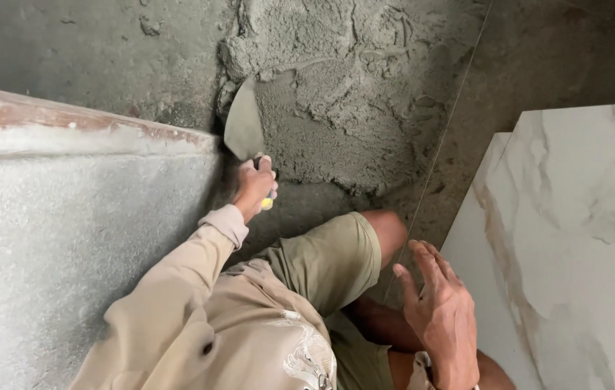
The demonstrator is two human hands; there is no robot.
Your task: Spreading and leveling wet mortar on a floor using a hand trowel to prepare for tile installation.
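Trowel work right at the mortar pile

My left hand [255,186] grips the stiff trowel [244,128] by its handle, blade in heavy wet mortar [336,94]; right hand [441,314] hangs spread, empty.

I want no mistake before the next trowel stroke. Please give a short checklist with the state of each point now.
1. Left hand grips trowel: ok.
2. Blade touches mortar: ok.
3. Right hand free and open: ok.
4. Tiles apart from the mortar: ok.
5. String taut over the floor: cannot tell.
6. Mortar spread level: not ok, lumpy.
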